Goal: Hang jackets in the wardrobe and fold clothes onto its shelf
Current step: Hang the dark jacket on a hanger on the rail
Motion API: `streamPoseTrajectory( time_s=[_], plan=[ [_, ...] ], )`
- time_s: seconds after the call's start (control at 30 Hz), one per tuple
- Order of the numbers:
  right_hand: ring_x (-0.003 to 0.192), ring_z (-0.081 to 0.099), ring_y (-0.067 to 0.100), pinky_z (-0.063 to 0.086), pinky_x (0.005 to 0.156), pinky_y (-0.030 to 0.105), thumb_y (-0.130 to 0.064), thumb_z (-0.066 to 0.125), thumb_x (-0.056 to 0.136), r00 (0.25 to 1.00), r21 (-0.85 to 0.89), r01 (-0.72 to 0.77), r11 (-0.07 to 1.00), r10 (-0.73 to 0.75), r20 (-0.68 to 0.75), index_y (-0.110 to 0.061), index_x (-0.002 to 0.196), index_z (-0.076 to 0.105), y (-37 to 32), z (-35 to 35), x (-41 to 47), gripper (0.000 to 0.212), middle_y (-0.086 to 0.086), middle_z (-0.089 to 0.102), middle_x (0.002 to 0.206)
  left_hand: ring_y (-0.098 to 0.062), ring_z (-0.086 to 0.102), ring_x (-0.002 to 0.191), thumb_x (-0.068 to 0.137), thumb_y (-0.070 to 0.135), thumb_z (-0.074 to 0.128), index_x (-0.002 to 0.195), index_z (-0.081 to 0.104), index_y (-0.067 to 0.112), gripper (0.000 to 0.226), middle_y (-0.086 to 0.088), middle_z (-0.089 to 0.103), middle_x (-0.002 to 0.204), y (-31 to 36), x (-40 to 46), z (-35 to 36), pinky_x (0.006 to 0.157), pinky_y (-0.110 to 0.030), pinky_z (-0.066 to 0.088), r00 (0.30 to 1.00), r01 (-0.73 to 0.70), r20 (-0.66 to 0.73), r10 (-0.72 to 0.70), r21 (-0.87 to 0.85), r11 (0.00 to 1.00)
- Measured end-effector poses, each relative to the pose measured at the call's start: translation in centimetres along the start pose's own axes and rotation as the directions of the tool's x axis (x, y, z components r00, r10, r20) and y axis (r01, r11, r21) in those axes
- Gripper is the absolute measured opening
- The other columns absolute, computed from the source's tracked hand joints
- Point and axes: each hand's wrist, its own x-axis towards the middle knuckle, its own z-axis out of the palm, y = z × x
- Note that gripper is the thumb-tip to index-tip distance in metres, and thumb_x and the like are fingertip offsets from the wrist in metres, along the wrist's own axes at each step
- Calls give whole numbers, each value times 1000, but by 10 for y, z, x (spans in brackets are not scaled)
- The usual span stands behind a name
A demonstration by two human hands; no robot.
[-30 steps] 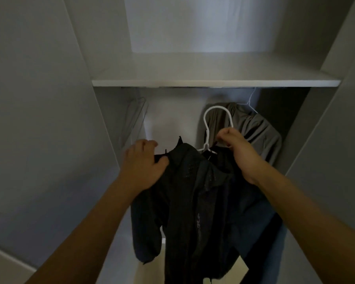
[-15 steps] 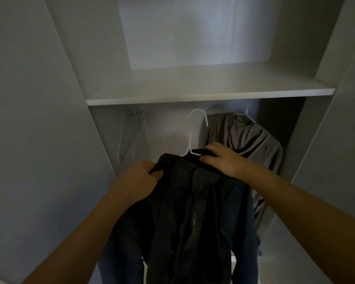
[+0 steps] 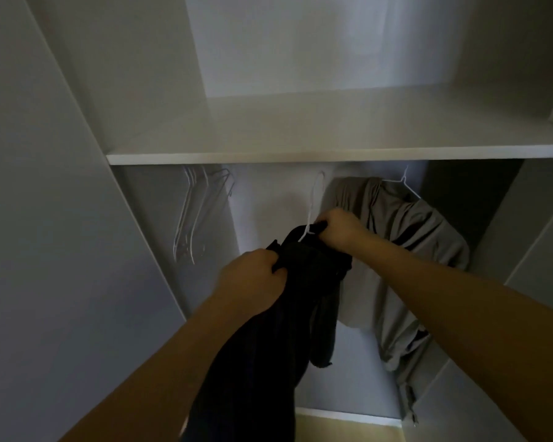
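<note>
Dark jacket (image 3: 300, 282) on white hanger (image 3: 313, 202), centre frame, below the shelf (image 3: 300, 154).

Risk, as a judgement: the hook top is hidden behind the shelf edge, so seating on the rail cannot be confirmed; release now may drop the jacket, or the collar may slip off the hanger shoulder. Right hand (image 3: 342, 228) grip is clamped on collar and hanger neck. Left hand (image 3: 253, 279) grip is pinched on the jacket's left shoulder fabric. A grey garment (image 3: 406, 228) hangs just right; spare hangers (image 3: 195, 212) hang at centre left.
</note>
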Motion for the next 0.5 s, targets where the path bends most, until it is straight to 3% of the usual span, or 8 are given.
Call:
streamPoseTrajectory(
  time_s=[0.07,0.13,0.27,0.4,0.5],
  plan=[
    [99,63,22,44,80,19,-6,61,90,1000,222,10,975,-15,20,-2,109,71,1,-8,13,22,12,69,111,-12,44,54,95,23,49,65,44,8,35,2,44,59,-2,21,11,51,-25,31,999,14,-49,-13,5,1000],
    [98,62,18,45,85,21,-6,60,91,998,337,-38,941,21,53,-2,113,70,8,-16,28,24,12,68,114,-11,41,54,95,21,47,62,38,13,36,3,43,59,-1,48,28,50,-26,28,996,21,-84,-21,0,1000],
    [96,60,22,47,86,27,-7,56,95,996,348,-80,934,90,-15,-3,115,68,40,-23,59,24,15,66,115,-13,45,58,95,16,45,61,36,15,35,3,43,62,18,98,65,50,-24,31,990,-30,-141,23,-47,998],
    [105,60,23,48,82,14,-4,54,95,985,479,-60,876,131,-116,-2,119,65,75,-39,81,26,14,64,119,-4,32,51,96,12,44,59,32,17,39,5,37,61,44,149,98,44,-15,21,980,-57,-198,32,-124,991],
    [117,55,19,41,96,18,-5,48,99,975,531,-62,845,165,-148,-6,132,57,98,-50,96,34,8,57,133,-3,32,51,97,12,44,60,33,17,39,6,38,61,62,184,117,43,-18,20,970,-46,-242,2,-176,983]
  ],
)
